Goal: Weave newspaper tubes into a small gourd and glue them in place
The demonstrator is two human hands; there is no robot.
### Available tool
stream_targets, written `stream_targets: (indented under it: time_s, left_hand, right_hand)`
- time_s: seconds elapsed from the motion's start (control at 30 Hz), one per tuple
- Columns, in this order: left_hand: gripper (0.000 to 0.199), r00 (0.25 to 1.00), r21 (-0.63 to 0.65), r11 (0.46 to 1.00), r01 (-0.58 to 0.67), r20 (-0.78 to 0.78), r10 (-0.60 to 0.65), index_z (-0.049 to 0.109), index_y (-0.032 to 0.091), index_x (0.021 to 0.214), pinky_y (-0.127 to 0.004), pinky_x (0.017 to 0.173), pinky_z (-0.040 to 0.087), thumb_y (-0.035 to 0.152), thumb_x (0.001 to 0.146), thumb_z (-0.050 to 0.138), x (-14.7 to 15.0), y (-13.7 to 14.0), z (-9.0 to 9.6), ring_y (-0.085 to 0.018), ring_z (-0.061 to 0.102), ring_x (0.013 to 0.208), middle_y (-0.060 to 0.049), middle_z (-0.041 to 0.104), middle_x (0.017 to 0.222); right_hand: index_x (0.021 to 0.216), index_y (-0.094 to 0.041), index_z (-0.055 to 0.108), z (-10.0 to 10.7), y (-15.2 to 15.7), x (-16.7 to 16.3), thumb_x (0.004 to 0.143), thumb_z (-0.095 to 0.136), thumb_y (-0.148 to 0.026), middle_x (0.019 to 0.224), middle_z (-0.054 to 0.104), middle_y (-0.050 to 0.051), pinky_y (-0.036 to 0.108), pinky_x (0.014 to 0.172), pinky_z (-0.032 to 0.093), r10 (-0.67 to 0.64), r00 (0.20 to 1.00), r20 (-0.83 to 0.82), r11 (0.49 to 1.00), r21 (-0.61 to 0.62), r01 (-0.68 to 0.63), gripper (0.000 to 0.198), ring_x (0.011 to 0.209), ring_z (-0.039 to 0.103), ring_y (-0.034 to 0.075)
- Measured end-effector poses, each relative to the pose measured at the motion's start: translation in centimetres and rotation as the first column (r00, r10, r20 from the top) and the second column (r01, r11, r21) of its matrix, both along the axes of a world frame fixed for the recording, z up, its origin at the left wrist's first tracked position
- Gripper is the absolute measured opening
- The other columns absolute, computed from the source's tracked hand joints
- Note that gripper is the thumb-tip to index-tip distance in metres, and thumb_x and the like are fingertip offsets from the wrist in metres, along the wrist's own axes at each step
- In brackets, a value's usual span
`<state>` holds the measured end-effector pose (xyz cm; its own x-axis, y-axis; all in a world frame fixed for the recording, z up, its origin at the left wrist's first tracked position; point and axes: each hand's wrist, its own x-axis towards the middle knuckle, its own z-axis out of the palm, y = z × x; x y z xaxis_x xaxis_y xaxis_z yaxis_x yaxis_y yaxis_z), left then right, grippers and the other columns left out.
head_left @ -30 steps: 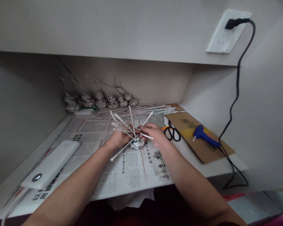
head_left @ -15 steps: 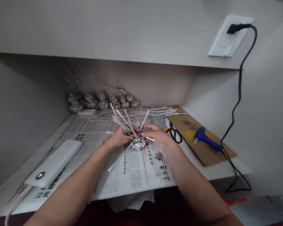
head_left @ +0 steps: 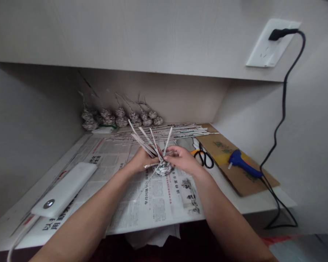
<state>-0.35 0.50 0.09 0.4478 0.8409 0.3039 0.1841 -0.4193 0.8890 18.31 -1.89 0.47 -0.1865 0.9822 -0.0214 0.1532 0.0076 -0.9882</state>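
Between my hands sits a small round woven paper piece point(head_left: 164, 168), rolled from newspaper, with several paper sticks point(head_left: 153, 140) rising out of its top. My left hand point(head_left: 141, 159) is closed around its left side and the bases of the sticks. From the right, my right hand point(head_left: 180, 158) has thumb and fingers pinched at the rim, by the foot of an upright stick. The fingertips are partly hidden behind the sticks. Below the piece lies a newspaper sheet point(head_left: 136, 214) spread over the tabletop.
Loose paper sticks point(head_left: 177, 131) lie behind my hands. Several woven gourd shapes point(head_left: 121, 117) line the back wall. To the right are black-handled scissors point(head_left: 207, 160), cardboard point(head_left: 243, 185) and a blue glue gun point(head_left: 242, 163). A white power bank point(head_left: 65, 189) lies left, and a black cable point(head_left: 282, 105) hangs right.
The stick that pointed to the right past my right hand no longer shows there. A stick pointing toward me at lower left has swung and is blurred. Both hands stay at the woven piece.
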Motion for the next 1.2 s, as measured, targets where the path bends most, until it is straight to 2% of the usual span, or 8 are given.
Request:
stream_targets:
  time_s: [0.17,0.33,0.47,0.63,0.83,0.97,1.1,1.2]
  left_hand:
    - [0.028,0.998,-0.066,0.997,0.027,0.061,-0.023,0.061,0.014,0.077,-0.028,0.066,0.048,0.031,0.063,0.078,-0.3,0.4,-0.7,-0.016,0.059,0.068,-0.004,0.065,0.073]
    - [0.029,0.994,-0.072,0.994,0.078,0.078,-0.073,0.063,0.013,0.078,-0.029,0.069,0.049,0.032,0.063,0.079,-0.4,0.5,-0.7,-0.016,0.06,0.068,-0.004,0.066,0.074]
    - [0.029,0.997,-0.074,0.995,0.06,0.046,-0.057,0.065,0.012,0.076,-0.029,0.068,0.05,0.035,0.064,0.079,-0.3,0.1,-0.1,-0.018,0.062,0.069,-0.006,0.068,0.074]
    - [0.026,0.997,-0.119,0.991,0.068,0.055,-0.061,0.066,0.013,0.079,-0.029,0.067,0.05,0.035,0.068,0.076,-0.7,0.6,-0.7,-0.018,0.063,0.071,-0.006,0.069,0.076]
    - [0.028,0.999,-0.102,0.994,0.044,0.031,-0.042,0.065,0.013,0.077,-0.029,0.066,0.05,0.033,0.063,0.079,-0.5,0.6,-0.6,-0.017,0.062,0.07,-0.005,0.068,0.074]
    - [0.031,0.997,-0.136,0.989,0.052,0.063,-0.044,0.059,0.014,0.072,-0.027,0.063,0.048,0.031,0.059,0.081,-0.1,0.3,-0.6,-0.015,0.059,0.066,-0.003,0.065,0.071]
    - [0.03,0.994,-0.126,0.991,0.053,0.102,-0.04,0.056,0.015,0.072,-0.026,0.063,0.048,0.029,0.06,0.079,0.2,0.1,-0.8,-0.015,0.059,0.066,-0.002,0.064,0.072]
    - [0.027,0.997,-0.12,0.993,0.018,0.075,-0.009,0.058,0.015,0.073,-0.026,0.063,0.047,0.029,0.061,0.078,0.3,-0.2,-0.5,-0.014,0.057,0.064,-0.001,0.063,0.069]
  right_hand:
    - [0.098,-0.018,0.061,0.2,-0.1,-0.2,0.069,0.068,-0.021,0.068,0.058,-0.004,0.022,0.056,0.042,0.027,1.0,-0.004,0.999,0.021,-0.026,0.03,0.055,0.052,0.009]
    - [0.106,-0.02,0.063,0.4,-0.3,0.1,0.074,0.061,-0.017,0.068,0.058,-0.004,0.021,0.06,0.042,0.102,0.99,0.096,0.978,0.172,-0.118,0.032,0.062,0.054,0.01]
    - [0.103,-0.02,0.065,-0.1,-0.1,0.7,0.074,0.062,-0.016,0.069,0.06,-0.002,0.022,0.061,0.042,0.003,0.974,0.228,0.967,0.249,-0.062,0.03,0.063,0.055,0.011]
    - [0.093,-0.021,0.068,-0.5,0.1,0.9,0.072,0.063,-0.012,0.074,0.065,0.001,0.025,0.065,0.044,-0.083,0.936,0.342,0.951,0.309,-0.029,0.024,0.067,0.058,0.013]
    - [0.087,-0.02,0.068,-0.4,0.1,0.9,0.075,0.065,-0.022,0.074,0.067,0.002,0.024,0.061,0.043,-0.042,0.937,0.346,0.97,0.237,-0.044,0.013,0.067,0.061,0.015]
    - [0.078,-0.019,0.068,-0.8,0.4,1.2,0.076,0.067,-0.033,0.068,0.067,0.003,0.023,0.055,0.04,-0.046,0.951,0.305,0.984,0.178,-0.009,0.015,0.063,0.06,0.015]
    - [0.069,-0.018,0.065,-1.2,0.6,1.0,0.073,0.068,-0.032,0.059,0.063,0.0,0.022,0.051,0.037,-0.008,0.972,0.236,0.994,0.112,-0.019,0.015,0.057,0.056,0.014]
    - [0.071,-0.018,0.064,-1.1,0.5,0.6,0.071,0.067,-0.028,0.058,0.06,-0.001,0.022,0.051,0.036,-0.002,0.978,0.207,0.997,0.075,-0.014,0.011,0.055,0.052,0.012]
